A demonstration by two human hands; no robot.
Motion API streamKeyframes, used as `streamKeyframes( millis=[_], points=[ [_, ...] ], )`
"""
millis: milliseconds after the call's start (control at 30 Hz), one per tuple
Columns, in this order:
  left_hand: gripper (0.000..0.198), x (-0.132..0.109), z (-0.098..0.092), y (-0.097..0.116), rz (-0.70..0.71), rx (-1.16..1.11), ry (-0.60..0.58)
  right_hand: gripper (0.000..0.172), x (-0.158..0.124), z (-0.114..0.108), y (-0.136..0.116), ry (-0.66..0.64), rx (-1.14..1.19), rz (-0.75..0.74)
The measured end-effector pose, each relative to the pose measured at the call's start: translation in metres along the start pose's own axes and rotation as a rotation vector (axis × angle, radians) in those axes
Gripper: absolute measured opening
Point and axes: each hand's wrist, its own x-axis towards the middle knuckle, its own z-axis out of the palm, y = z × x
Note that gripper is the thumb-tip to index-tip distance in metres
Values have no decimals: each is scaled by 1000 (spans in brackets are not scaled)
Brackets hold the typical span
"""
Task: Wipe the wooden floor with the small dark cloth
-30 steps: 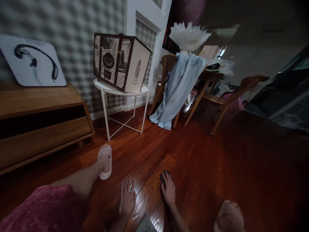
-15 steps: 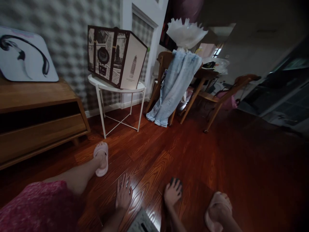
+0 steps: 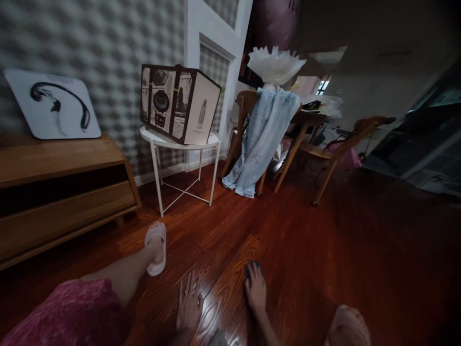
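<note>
My left hand point(image 3: 189, 305) lies palm down with its fingers spread, over the glossy wooden floor point(image 3: 230, 254). To its right, my right hand point(image 3: 256, 292) presses down on a small dark green block point(image 3: 248, 270), its fingers lying over the top. Much of this block is covered by the fingers, and its exact kind cannot be made out. Between my forearms, at the bottom edge, shows the tip of a grey object point(image 3: 217, 338); the rest of it is out of view.
My slippered feet flank the hands, the left slipper point(image 3: 162, 257) and the right slipper point(image 3: 347, 324). Ahead stand a white side table point(image 3: 180, 144) bearing a patterned case point(image 3: 165, 103), a low wooden cabinet point(image 3: 68, 204), and chairs, one draped with jeans point(image 3: 261, 139).
The view has tipped upward, so the scene sits lower. My right hand has slid forward with the dark green block. My left hand stays flat, and less of the grey object shows.
</note>
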Motion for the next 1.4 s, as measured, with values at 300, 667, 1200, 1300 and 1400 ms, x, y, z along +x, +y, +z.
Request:
streamKeyframes(
  millis=[300, 667, 1200, 1300, 1400],
  points=[
    [62, 2, -14, 2, -20, -12, -21, 64, -38, -14, 98, 344, -136, 542],
    [61, 3, -21, 5, -17, 36, -34, 60, -61, 36, -118, -84, 33, -90],
    [62, 4, -25, 4, -26, 7, -70, 64, -18, -18, 102, 194, -107, 386],
    [63, 4, -29, 4, -16, 3, -72, 65, -31, -9, 69, 281, -130, 553],
    [62, 4, -30, 4, -18, 0, -55, 63, -35, 5, 8, 242, -110, 469]
  ],
)
